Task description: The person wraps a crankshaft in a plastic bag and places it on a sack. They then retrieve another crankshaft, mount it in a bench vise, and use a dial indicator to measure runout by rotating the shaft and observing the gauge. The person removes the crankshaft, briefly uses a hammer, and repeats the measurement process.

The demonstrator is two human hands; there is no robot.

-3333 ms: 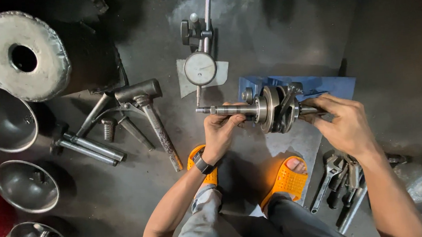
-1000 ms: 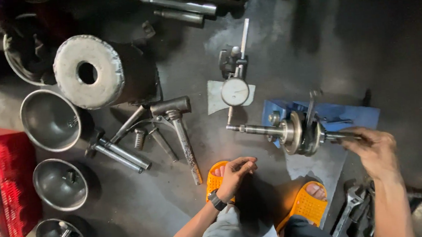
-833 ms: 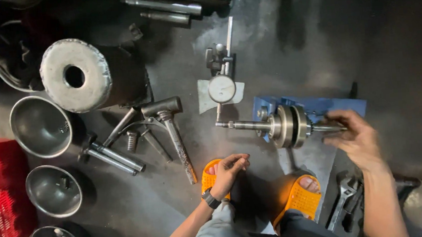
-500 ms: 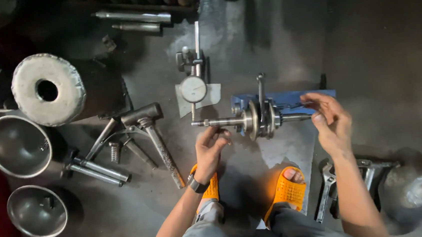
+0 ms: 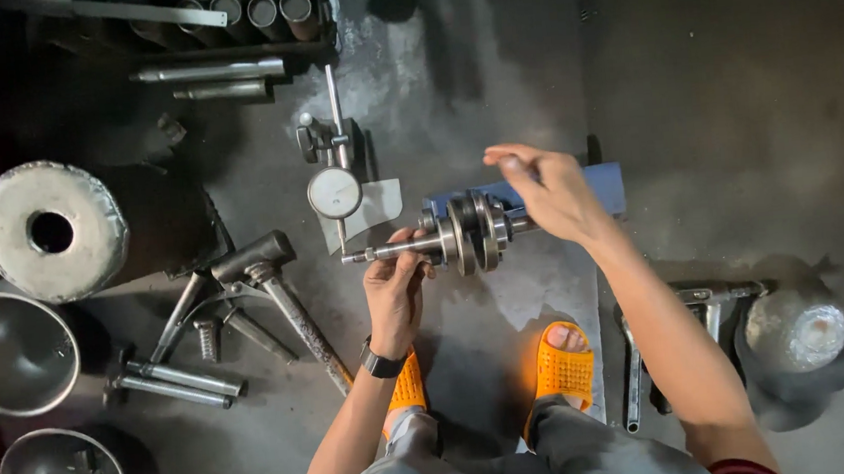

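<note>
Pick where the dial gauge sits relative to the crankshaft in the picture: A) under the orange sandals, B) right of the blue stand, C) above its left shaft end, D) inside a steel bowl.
C: the dial gauge stands just above the left shaft end of the crankshaft, which the left hand grips from below.

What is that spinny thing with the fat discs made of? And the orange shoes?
The grey crankshaft with two thick discs looks like bare machined steel: dull silver with bright glints on the rims. The orange slip-on sandals look like soft moulded rubber or foam plastic: matte, one piece, with small holes. Neither can be told for certain.
</note>
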